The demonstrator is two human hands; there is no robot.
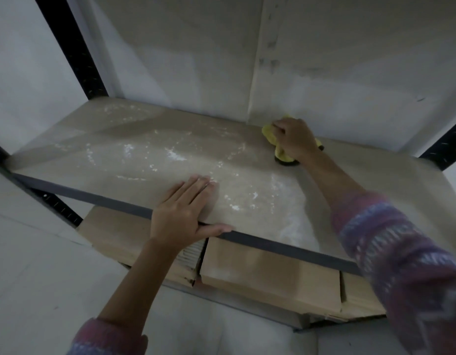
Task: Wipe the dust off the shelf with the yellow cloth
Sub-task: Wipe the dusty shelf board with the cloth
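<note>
The right hand (295, 138) clenches the cloth (271, 135), soft, light and best bunched in the fist, at the shelf (134, 160) back edge, while the left hand (182, 210) lies spread flat, steadying its front edge.

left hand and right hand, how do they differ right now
The left hand lies flat and open at the shelf's front edge, thumb hooked over the rim; the right hand is bunched around the yellow cloth near the back wall. The left holds nothing; the right grips the cloth. Both press on the same dusty shelf.
</note>
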